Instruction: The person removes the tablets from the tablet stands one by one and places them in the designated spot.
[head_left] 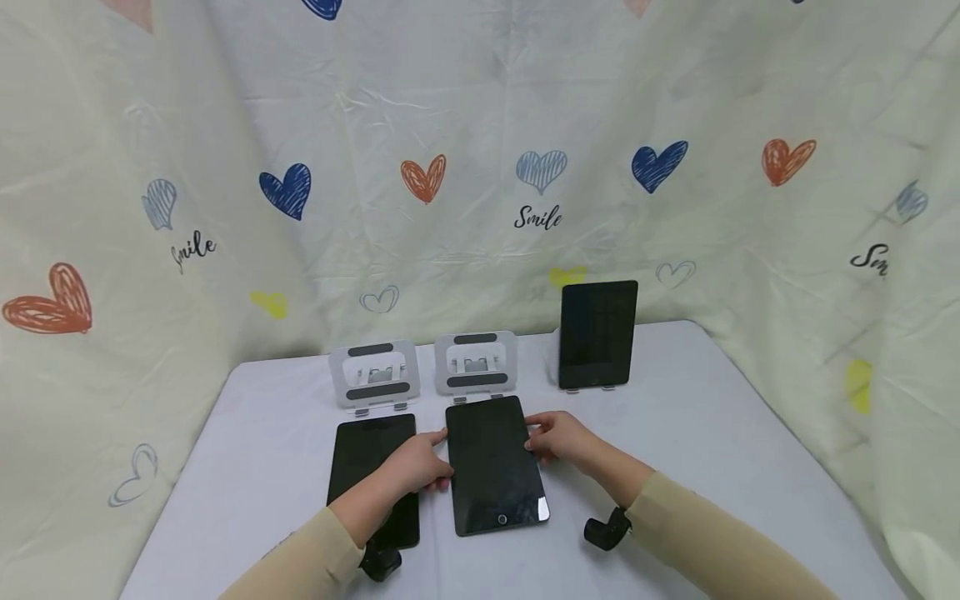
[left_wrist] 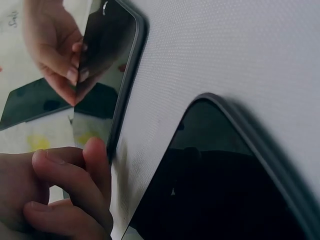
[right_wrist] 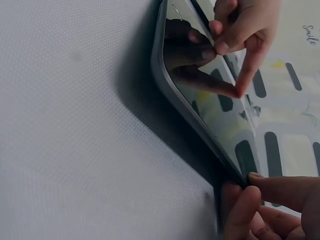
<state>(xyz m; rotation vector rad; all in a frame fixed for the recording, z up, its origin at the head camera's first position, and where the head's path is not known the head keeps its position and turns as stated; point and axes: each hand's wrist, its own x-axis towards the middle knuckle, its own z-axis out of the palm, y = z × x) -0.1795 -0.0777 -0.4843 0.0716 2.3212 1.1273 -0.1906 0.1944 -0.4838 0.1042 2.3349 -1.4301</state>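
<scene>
A black tablet with a round home button at its near end lies between my two hands, slightly tilted in the head view. My left hand holds its left edge by the thumb and index finger. On the opposite edge, my right hand pinches the tablet, thumb on top and fingers curled at the underside in the right wrist view. There the tablet's corner stands off the cloth over a shadow. Under my left forearm lies a second black tablet, partly hidden; its corner also shows in the left wrist view.
Two white stands with grey pads, one at left and one in the middle, stand at the back of the white table. A third tablet rests upright on a stand at right. A heart-printed curtain hangs behind.
</scene>
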